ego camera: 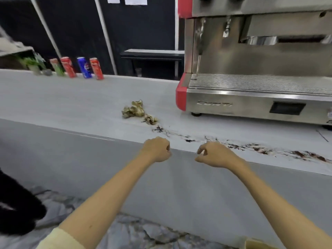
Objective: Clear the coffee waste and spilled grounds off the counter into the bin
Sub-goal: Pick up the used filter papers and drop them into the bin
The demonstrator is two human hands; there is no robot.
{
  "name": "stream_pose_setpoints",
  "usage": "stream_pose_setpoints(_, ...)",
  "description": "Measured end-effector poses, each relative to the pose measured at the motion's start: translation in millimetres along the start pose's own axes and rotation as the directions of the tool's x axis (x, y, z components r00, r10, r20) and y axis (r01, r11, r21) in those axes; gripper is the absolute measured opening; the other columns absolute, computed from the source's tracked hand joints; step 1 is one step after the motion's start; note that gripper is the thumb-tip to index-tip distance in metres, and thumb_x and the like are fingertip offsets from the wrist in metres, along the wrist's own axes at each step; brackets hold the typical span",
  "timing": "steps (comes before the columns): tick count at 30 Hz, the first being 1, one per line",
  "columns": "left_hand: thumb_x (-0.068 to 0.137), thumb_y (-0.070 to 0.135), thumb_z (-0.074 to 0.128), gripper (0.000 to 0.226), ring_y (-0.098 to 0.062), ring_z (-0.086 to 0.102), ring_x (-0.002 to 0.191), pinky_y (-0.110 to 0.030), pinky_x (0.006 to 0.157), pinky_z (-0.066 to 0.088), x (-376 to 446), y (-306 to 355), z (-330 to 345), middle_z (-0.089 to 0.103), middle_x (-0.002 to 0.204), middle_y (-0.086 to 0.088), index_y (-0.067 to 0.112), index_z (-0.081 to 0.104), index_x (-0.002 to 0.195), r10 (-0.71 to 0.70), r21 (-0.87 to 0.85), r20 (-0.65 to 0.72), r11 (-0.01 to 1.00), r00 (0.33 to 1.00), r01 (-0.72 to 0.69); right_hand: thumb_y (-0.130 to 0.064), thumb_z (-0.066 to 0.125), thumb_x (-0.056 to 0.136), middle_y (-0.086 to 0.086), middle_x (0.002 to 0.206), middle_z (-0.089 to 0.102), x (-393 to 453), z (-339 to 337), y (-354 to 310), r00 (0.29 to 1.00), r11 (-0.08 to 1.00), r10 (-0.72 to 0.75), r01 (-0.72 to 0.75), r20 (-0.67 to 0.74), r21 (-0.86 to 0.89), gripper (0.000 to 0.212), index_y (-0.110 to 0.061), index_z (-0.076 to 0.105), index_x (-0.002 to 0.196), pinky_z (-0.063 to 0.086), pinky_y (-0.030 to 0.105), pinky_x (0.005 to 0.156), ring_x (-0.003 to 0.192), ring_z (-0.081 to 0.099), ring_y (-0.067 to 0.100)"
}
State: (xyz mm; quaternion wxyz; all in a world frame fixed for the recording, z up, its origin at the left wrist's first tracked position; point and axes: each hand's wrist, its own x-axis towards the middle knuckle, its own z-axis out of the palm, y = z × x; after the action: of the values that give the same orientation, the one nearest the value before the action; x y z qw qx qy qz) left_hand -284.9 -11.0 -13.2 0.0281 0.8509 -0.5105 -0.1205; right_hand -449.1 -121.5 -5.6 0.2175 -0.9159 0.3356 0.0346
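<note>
A clump of crumpled, brown-stained paper waste point(136, 110) lies on the pale counter point(71, 101), left of the espresso machine. A trail of dark spilled grounds point(260, 147) runs from that clump to the right along the counter's front edge. My left hand point(158, 149) hovers at the counter's front edge with its fingers curled shut and nothing in it. My right hand point(213, 155) hangs beside it, fingers loosely bent and apart, holding nothing. Both hands are short of the waste. No bin is clearly in view.
A steel and red espresso machine point(251, 97) fills the right of the counter. Several drink cans point(84, 67) and a small plant point(34, 63) stand at the far left edge. A black object point(16, 207) sits low at the left, over a marbled floor.
</note>
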Motion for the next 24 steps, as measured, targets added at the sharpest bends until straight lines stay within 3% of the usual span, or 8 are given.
stream_pose_setpoints(4,0.090,0.034,0.050,0.031,-0.025,0.055,0.111,-0.036,0.091,0.043,24,-64,-25,0.056,0.124,-0.007,0.018,0.058,0.115,-0.033,-0.012,-0.009,0.999,0.999,0.033,-0.039,0.058,0.082,0.008,0.115,0.062,62,3,-62,0.997,0.997,-0.076,0.076,-0.015,-0.008,0.037,-0.018,0.060,0.112,0.045,0.035,0.084,0.106,0.055,0.026)
stream_pose_setpoints(11,0.090,0.035,0.051,0.030,-0.021,0.055,0.109,-0.034,0.087,0.046,85,-169,-59,0.061,0.118,-0.002,0.018,0.059,0.114,-0.128,-0.096,-0.112,0.989,0.985,0.117,-0.032,0.060,0.080,0.013,0.100,0.069,177,0,-130,0.988,0.989,-0.147,0.148,-0.054,0.020,0.032,-0.009,0.065,0.101,0.052,0.041,0.077,0.092,0.062,0.029)
stream_pose_setpoints(15,0.088,0.033,0.055,0.031,-0.026,0.052,0.113,-0.039,0.091,0.046,122,-213,-71,0.054,0.124,-0.006,0.019,0.058,0.116,-0.157,-0.134,-0.186,0.982,0.970,0.134,-0.030,0.059,0.081,0.011,0.107,0.065,227,0,-143,0.987,0.993,-0.115,0.117,-0.113,0.010,0.036,-0.010,0.059,0.111,0.048,0.035,0.073,0.099,0.058,0.026)
stream_pose_setpoints(20,0.082,0.027,0.065,0.050,-0.025,0.047,0.120,-0.037,0.093,0.046,158,-238,-62,0.044,0.135,-0.005,0.021,0.046,0.128,-0.149,-0.322,-0.170,0.943,0.974,0.088,-0.032,0.065,0.078,0.010,0.111,0.061,260,4,-145,0.997,0.999,-0.053,0.053,-0.049,-0.012,0.047,-0.010,0.055,0.119,0.047,0.031,0.070,0.097,0.057,0.024)
stream_pose_setpoints(24,0.076,0.022,0.072,0.046,-0.022,0.056,0.108,-0.027,0.082,0.045,175,-247,-49,0.056,0.124,-0.006,0.020,0.053,0.118,-0.099,-0.495,-0.144,0.869,0.985,0.015,-0.031,0.068,0.076,0.011,0.111,0.059,270,15,-142,1.000,1.000,-0.011,0.011,-0.007,0.015,0.043,-0.010,0.058,0.112,0.045,0.030,0.068,0.085,0.054,0.020)
